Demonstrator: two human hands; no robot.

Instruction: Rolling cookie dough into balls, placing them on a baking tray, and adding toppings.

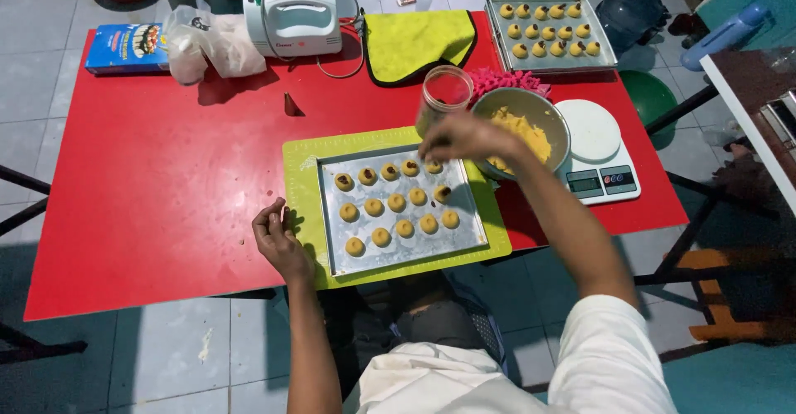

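The right hand (pixel 460 138) hangs over the far row of dough balls (pixel 410 168) on the near baking tray (pixel 332 252). Its fingers are pinched close, but I cannot tell what they hold. The left hand (pixel 278 236) rests loosely curled on the green mat (pixel 300 207). A sleeve or arm could squash the soft balls or bump the jar (pixel 444 95). The red tabletop (pixel 149 207) stands on a grey tiled floor (pixel 166 356).

A red table (pixel 149 207) fills the middle of the frame, standing on a floor of pale grey tiles (pixel 33 74) seen along the top, left and bottom edges. Dark metal table legs (pixel 25 190) show at the left. At upper right sit a blue water jug (pixel 634 8) and a green stool (pixel 651 97); a white-edged counter (pixel 746 107) lies at the far right.
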